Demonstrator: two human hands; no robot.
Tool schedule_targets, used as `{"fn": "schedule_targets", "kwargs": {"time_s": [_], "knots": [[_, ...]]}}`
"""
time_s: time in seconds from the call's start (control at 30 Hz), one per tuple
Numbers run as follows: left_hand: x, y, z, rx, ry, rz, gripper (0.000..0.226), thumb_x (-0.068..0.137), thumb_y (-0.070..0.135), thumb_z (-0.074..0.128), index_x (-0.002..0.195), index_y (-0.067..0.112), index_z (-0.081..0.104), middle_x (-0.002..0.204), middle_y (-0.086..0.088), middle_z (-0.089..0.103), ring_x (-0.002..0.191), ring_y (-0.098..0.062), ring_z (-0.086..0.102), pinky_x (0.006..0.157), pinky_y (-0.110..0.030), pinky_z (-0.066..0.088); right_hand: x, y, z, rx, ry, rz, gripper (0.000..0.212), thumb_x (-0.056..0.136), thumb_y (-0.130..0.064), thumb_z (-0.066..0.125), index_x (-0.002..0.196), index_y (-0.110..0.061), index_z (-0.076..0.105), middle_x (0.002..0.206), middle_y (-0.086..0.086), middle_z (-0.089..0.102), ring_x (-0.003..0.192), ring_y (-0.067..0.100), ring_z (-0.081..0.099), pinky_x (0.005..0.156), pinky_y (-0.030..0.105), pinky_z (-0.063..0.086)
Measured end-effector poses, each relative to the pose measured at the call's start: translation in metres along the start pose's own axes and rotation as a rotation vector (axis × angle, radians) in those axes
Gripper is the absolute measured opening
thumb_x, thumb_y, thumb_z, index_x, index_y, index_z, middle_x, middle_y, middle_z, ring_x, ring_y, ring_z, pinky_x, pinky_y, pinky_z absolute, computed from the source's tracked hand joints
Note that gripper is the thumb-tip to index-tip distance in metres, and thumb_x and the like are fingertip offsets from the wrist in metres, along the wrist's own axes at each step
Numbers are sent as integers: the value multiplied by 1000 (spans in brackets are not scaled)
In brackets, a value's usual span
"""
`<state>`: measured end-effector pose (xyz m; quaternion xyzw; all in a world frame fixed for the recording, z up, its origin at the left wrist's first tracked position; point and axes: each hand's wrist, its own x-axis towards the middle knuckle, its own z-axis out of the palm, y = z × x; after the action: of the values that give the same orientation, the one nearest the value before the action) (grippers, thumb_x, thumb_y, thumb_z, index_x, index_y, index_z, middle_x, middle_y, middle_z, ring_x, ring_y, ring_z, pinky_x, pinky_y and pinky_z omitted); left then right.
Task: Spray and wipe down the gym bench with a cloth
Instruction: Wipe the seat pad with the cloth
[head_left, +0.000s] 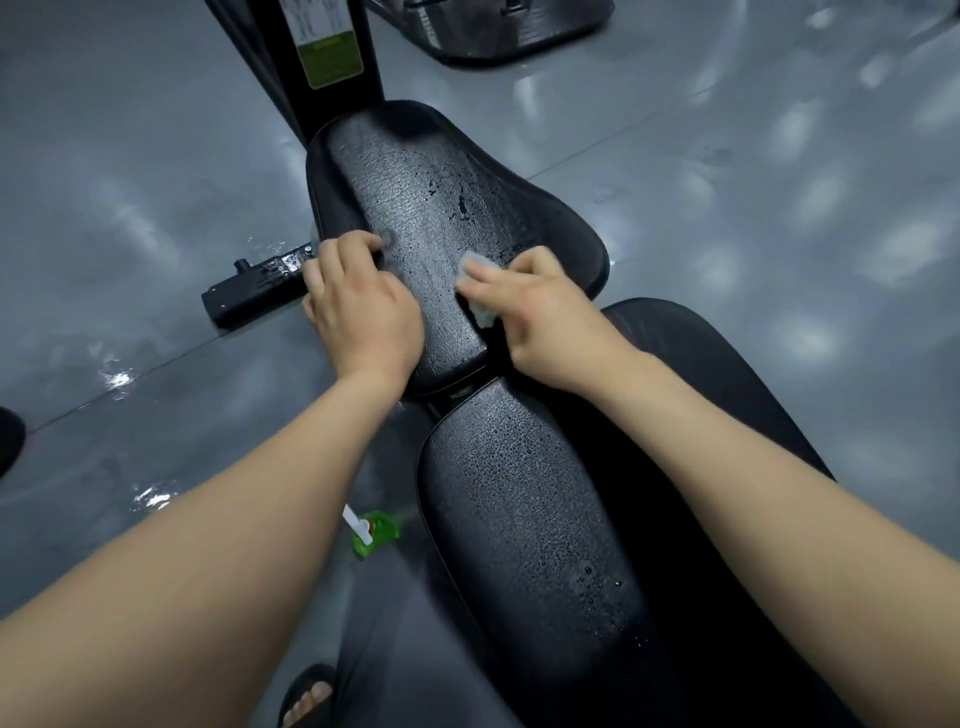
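Note:
The black gym bench runs from near to far: a seat pad (519, 519) close to me and a wider back pad (431, 197) beyond it, both beaded with droplets. My right hand (550, 317) presses a small white cloth (480, 291) onto the back pad's near right part, fingers curled over it. My left hand (358, 306) grips the back pad's left edge, fingers curled on top. A green spray bottle (374, 532) with a white nozzle stands on the floor left of the seat pad.
Glossy grey floor (779, 260) with wet patches at left. The bench's black foot bar (249, 291) sticks out to the left. A black upright post (327, 52) with a label rises beyond the back pad. My sandalled foot (306, 696) is at the bottom.

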<state>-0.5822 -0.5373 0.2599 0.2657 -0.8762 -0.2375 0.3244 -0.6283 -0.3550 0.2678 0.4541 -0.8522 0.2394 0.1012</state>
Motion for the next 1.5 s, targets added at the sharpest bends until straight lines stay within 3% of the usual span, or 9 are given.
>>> {"fn": "schedule_targets", "kwargs": {"time_s": [0.07, 0.3, 0.37, 0.5, 0.6, 0.7, 1.03, 1.2, 1.5], "knots": [[0, 0, -1, -56, 21, -19, 37, 81, 9, 38, 110, 15, 59, 118, -9, 61, 116, -34, 50, 93, -46, 37, 19, 5, 1, 15, 0, -23, 53, 80, 0, 35, 117, -20, 68, 128, -11, 65, 92, 20, 43, 89, 30, 41], [5, -7, -5, -151, -10, -9, 33, 78, 5, 37, 104, 8, 56, 114, -11, 62, 113, -34, 52, 99, -40, 36, 78, 24, 1, -71, 24, 194, 37, 71, -9, 23, 84, -21, 55, 93, -10, 58, 84, 25, 38, 85, 45, 46], [6, -14, -6, -150, -38, 25, 33, 79, 7, 35, 104, 6, 56, 115, -12, 62, 113, -35, 51, 101, -40, 36, 59, 6, 9, 37, 45, 110, 57, 79, -17, 20, 104, -22, 72, 114, -10, 70, 90, 23, 39, 90, 32, 44], [7, -21, -10, -137, -111, 85, 33, 81, 11, 31, 104, 9, 55, 119, -11, 61, 115, -34, 48, 103, -39, 35, 14, -7, 9, 70, -76, -68, 64, 83, -10, 26, 130, -23, 68, 144, -7, 58, 105, 29, 54, 98, 24, 38], [7, -21, -12, -79, -122, 107, 32, 83, 13, 31, 104, 13, 54, 117, -10, 58, 114, -34, 47, 101, -40, 35, 4, 0, -8, 58, -26, -53, 59, 81, 3, 39, 126, -19, 69, 133, -4, 67, 116, 22, 64, 97, 38, 42], [4, -17, -12, -35, -122, 84, 28, 86, 10, 37, 108, 13, 54, 119, -12, 55, 114, -35, 46, 97, -42, 35, -9, 0, -27, 70, 75, 36, 43, 79, 1, 50, 112, -13, 72, 109, 0, 75, 98, 18, 67, 92, 38, 43], [-3, -7, -10, -35, -72, 58, 31, 85, 10, 32, 108, 10, 53, 123, -11, 54, 117, -36, 43, 94, -43, 35, -93, 16, -60, -29, -12, 603, 21, 78, -28, 63, 96, -22, 54, 99, -3, 49, 89, 19, 52, 76, 33, 45], [-4, -6, -11, 9, -112, 94, 29, 86, 7, 35, 109, 10, 54, 121, -14, 53, 115, -38, 43, 94, -44, 34, -93, 14, -65, -6, 13, 614, 29, 73, -50, 49, 93, -29, 55, 96, -5, 49, 96, 21, 53, 83, 39, 49], [47, -23, -60, -84, -478, 177, 27, 97, 11, 49, 119, 17, 61, 117, 1, 67, 109, -21, 60, 97, -30, 43, 32, -3, -34, 113, 2, 472, 13, 82, -35, 56, 92, -27, 58, 90, -8, 53, 86, 13, 52, 76, 30, 42]]}}
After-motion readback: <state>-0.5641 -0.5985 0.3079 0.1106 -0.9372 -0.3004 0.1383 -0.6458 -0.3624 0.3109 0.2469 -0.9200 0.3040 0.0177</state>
